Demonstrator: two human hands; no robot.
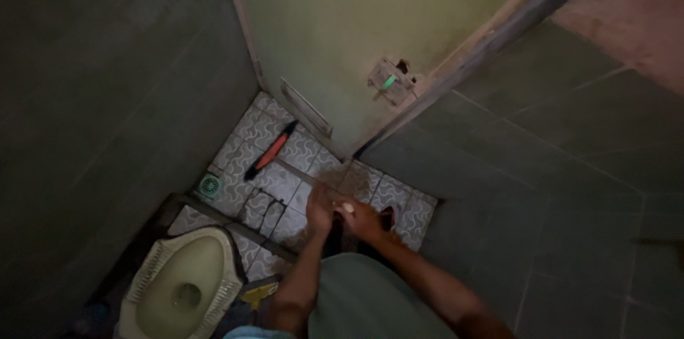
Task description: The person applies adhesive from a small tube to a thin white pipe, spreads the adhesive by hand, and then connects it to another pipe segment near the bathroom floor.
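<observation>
1. Both forearms reach down from the bottom edge; the left hand [320, 208] and right hand [362, 219] meet, fingers curled together around a small pale object [348, 206] held above the patterned floor tiles [370, 183].
2. Whether either hand truly clamps the object cannot be told.
3. An orange and black brush [271, 151] lies on the tiles, near a round green drain [210, 185].
4. Lower left sits a squat toilet [182, 285].
5. Ahead stands a door [356, 32] with a latch [390, 82].

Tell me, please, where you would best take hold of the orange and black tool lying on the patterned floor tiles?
Grip the orange-and-black tool around its orange middle, reaching down from above; it lies flat and diagonal on the tiles, that long straight section fully exposed.
</observation>
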